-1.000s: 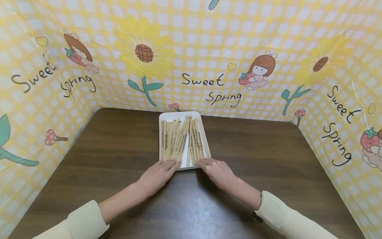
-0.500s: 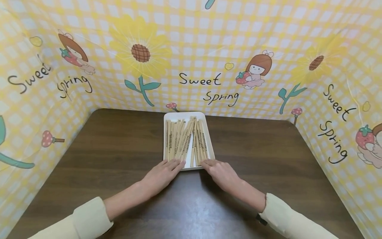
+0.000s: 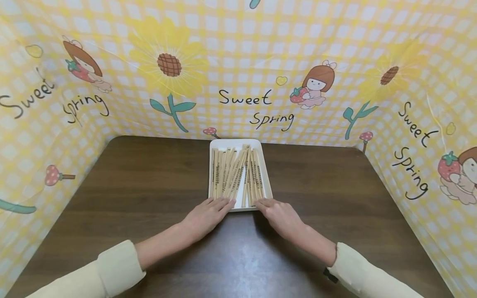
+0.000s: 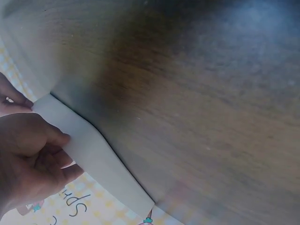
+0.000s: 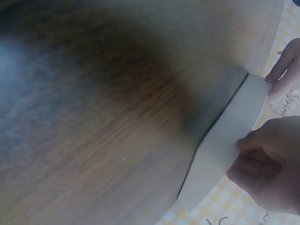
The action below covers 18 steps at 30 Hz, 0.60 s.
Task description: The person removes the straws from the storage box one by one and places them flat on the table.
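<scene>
A shallow white tray (image 3: 239,203) lies on the table near its back edge, filled with thin tan sticks (image 3: 224,176) bearing dark printing, like paper-wrapped chopsticks. They fan into two groups with a wedge of bare tray between. My left hand (image 3: 206,219) grips the near left corner, fingers over the rim. At the near right corner my right hand (image 3: 282,217) holds the rim likewise. In the left wrist view, the left thumb presses the tray's outer wall (image 4: 91,140). The right wrist view shows the right thumb on that wall (image 5: 225,136). Fingertips inside the tray are partly hidden.
The dark brown wooden table (image 3: 149,178) extends on both sides of the tray and toward me. A yellow checked cloth (image 3: 238,62) with printed flowers and lettering walls off the back and both sides. The tray's far end lies close to the back cloth.
The tray has slid right along the table, with both hands keeping hold of its near corners. The sticks keep the same arrangement inside. The head view has shifted slightly.
</scene>
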{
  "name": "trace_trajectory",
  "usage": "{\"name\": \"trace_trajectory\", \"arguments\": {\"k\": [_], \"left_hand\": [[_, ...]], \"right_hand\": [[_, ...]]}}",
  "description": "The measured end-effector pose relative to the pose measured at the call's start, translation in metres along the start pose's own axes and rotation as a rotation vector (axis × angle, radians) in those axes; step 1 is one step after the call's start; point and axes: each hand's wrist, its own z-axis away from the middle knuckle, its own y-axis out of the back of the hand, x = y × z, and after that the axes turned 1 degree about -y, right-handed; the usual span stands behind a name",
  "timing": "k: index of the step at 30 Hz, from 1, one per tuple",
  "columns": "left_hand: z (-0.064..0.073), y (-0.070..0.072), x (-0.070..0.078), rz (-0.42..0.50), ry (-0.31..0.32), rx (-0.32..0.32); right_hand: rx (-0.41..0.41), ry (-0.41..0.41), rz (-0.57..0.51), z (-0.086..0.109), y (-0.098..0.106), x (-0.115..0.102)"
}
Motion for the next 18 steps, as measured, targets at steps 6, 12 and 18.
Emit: {"name": "trace_trajectory", "arguments": {"k": [6, 12, 18], "left_hand": [[-0.007, -0.003, 0.001, -0.013, -0.020, -0.003], [-0.014, -0.005, 0.003, -0.025, -0.041, 0.024], [-0.021, -0.007, 0.004, -0.014, -0.051, 0.012]], "right_hand": [[-0.006, -0.024, 0.008, 0.006, 0.001, 0.003], [0.000, -0.041, 0.011, 0.012, 0.002, 0.006], [-0.007, -0.052, 0.008, 0.018, 0.003, 0.009]]}}
